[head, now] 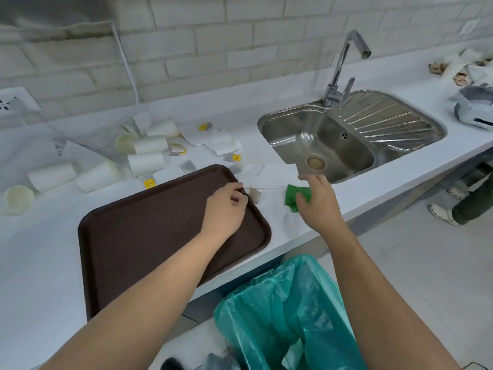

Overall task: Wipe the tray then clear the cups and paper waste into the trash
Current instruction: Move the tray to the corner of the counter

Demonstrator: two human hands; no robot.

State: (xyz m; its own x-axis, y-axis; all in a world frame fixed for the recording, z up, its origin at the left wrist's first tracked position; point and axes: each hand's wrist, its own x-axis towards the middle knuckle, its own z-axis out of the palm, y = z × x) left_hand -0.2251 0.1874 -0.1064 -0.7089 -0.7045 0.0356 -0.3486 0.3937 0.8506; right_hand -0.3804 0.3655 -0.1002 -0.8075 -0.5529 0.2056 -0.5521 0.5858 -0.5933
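Observation:
A dark brown tray (149,236) lies on the white counter at the near edge. My left hand (225,209) rests on the tray's right rim, fingers curled next to a used tea bag (254,194) with a string. My right hand (317,201) closes on a green cloth (293,197) lying on the counter just right of the tray. Several white paper cups (146,160) lie tipped over behind the tray, with tea bags, yellow tags and paper napkins (221,141) scattered among them. A trash bin with a green bag (288,311) stands below the counter edge.
A steel sink (320,145) with a tap (344,65) sits at the right. A white sheet of paper (269,173) lies by the sink's rim. Another person's legs and shoes (458,206) are on the floor at far right. Clutter lies at the counter's far right end.

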